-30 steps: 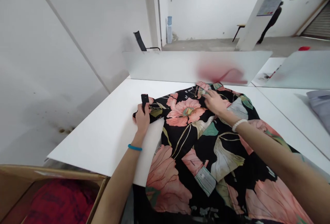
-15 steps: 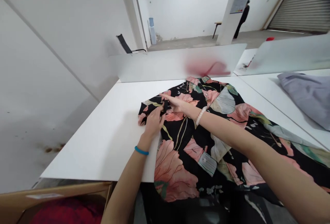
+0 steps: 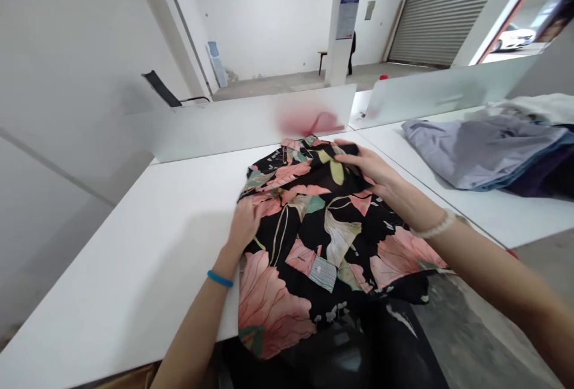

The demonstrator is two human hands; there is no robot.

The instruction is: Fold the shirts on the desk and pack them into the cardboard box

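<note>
- Left hand: palm down on the garment's left edge; fingers hidden, grip cannot be told. Blue wristband on wrist.
- Black floral garment: folded over on white table, near end hanging past table edge.
- Right hand: open, fingers lying on top fold. Beaded bracelet on wrist.
- Grey clothes: piled on neighbouring table.
</note>
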